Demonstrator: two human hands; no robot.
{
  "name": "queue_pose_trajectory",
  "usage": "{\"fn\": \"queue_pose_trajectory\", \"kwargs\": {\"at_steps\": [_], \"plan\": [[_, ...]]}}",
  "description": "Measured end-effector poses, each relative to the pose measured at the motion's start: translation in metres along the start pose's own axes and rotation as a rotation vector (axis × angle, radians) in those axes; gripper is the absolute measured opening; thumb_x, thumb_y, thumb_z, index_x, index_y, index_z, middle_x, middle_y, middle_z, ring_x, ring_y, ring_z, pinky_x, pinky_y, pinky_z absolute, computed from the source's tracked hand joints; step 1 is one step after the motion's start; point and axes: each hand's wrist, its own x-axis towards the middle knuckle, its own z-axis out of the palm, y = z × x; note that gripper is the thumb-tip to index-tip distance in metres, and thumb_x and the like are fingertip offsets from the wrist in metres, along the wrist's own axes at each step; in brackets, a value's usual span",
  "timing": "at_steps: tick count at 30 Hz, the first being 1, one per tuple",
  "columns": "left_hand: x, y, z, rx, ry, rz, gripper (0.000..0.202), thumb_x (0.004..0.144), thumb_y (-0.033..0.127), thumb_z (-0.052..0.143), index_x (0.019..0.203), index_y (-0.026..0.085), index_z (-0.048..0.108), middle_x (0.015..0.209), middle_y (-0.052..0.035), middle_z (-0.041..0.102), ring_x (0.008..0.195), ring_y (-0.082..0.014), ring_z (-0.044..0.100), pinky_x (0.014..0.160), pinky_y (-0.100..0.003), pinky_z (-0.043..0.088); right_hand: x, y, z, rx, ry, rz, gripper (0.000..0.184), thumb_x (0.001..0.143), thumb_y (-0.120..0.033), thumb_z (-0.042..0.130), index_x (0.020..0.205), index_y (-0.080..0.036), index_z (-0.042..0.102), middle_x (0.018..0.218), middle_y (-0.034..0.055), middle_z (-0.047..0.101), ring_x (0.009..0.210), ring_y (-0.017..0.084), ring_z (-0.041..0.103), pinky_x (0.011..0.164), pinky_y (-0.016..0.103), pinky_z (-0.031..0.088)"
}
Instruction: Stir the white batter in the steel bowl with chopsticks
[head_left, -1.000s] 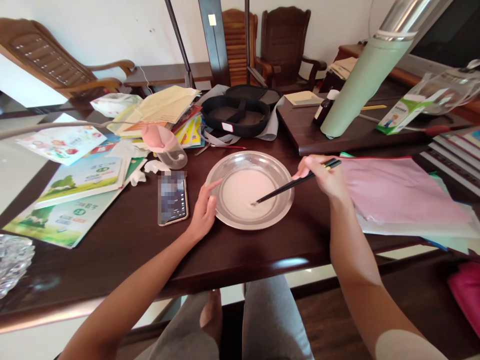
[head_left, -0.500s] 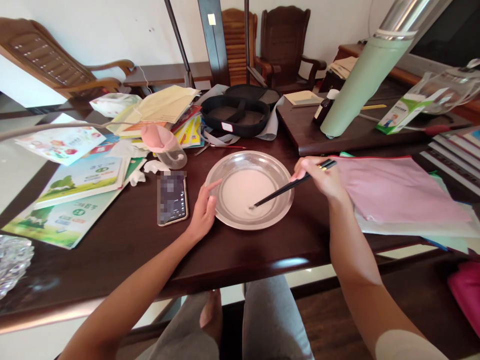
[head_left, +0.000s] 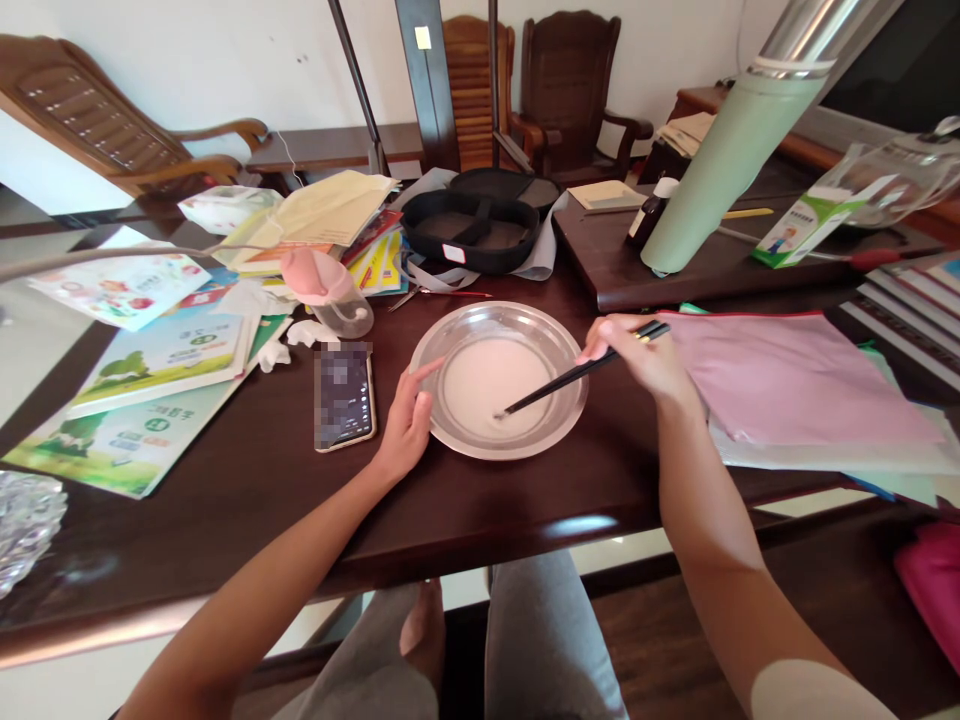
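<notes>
A round metal dish (head_left: 553,420) lies on the dark table, with a whitish, milky layer (head_left: 480,370) across its bottom. On its left rim my left hand (head_left: 409,420) grips the edge, index finger stretched over the inside and thumb at the rim. My right hand (head_left: 637,355) is closed round a pair of black chopsticks (head_left: 566,379) with gold bands. Their tips dip into the whitish layer near the dish's front middle. Left of the dish is a phone (head_left: 346,400) with its screen lit.
Behind the phone stands a pink-lidded cup (head_left: 326,290) beside crumpled tissues (head_left: 307,333). Booklets (head_left: 127,430) cover the left. An open black case (head_left: 472,235) sits behind the dish. To the right are a pink pouch (head_left: 795,380) and a tall green flask (head_left: 735,170).
The chopstick tips have shifted slightly left within the whitish layer, and my right hand moved a little with them. My left hand and the dish stay in place.
</notes>
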Motion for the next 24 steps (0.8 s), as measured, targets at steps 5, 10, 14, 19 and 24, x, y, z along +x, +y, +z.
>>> {"fn": "queue_pose_trajectory", "kwargs": {"at_steps": [5,10,14,19,24], "plan": [[0.0,0.001,0.0,-0.003,-0.004,0.002,0.064,0.106,0.067,0.03,0.139,0.021,0.06,0.14,-0.0155,0.066,0.136,-0.0306,0.058,0.123,-0.054,0.034,0.002,-0.002,0.009,-0.051,-0.015,-0.028,0.041,0.085,-0.064,0.074,0.071,-0.026,0.076,0.079,0.0034,0.081,0.082,0.023,0.079,0.081,0.038,0.061],[0.0,0.0,0.0,0.006,0.007,0.012,0.063,0.106,0.065,0.03,0.139,0.02,0.06,0.138,-0.0156,0.066,0.134,-0.0304,0.059,0.122,-0.053,0.036,0.0,0.004,-0.008,-0.033,0.217,-0.037,0.048,0.09,-0.063,0.069,0.059,-0.026,0.069,0.064,0.0028,0.075,0.071,0.024,0.077,0.077,0.041,0.06],[-0.001,-0.002,0.001,0.002,0.005,0.019,0.063,0.107,0.064,0.03,0.139,0.02,0.06,0.136,-0.0158,0.066,0.132,-0.0302,0.059,0.118,-0.051,0.041,-0.001,0.0,-0.002,0.016,0.022,-0.013,0.048,0.089,-0.064,0.07,0.059,-0.025,0.071,0.065,0.0033,0.074,0.069,0.023,0.077,0.07,0.038,0.059],[-0.001,-0.003,0.001,-0.012,0.009,0.053,0.057,0.108,0.059,0.032,0.14,0.02,0.06,0.138,-0.0155,0.066,0.134,-0.0295,0.058,0.122,-0.052,0.036,0.001,-0.001,0.007,-0.062,-0.002,-0.043,0.042,0.086,-0.063,0.074,0.07,-0.025,0.076,0.077,0.004,0.08,0.08,0.023,0.079,0.079,0.036,0.06],[-0.001,-0.002,-0.001,-0.007,-0.001,0.04,0.058,0.109,0.059,0.031,0.141,0.02,0.059,0.138,-0.0155,0.065,0.133,-0.0296,0.058,0.118,-0.05,0.04,0.002,0.007,-0.009,-0.044,0.236,-0.067,0.047,0.09,-0.061,0.07,0.059,-0.026,0.07,0.063,0.0019,0.075,0.067,0.023,0.076,0.073,0.038,0.06]]}}
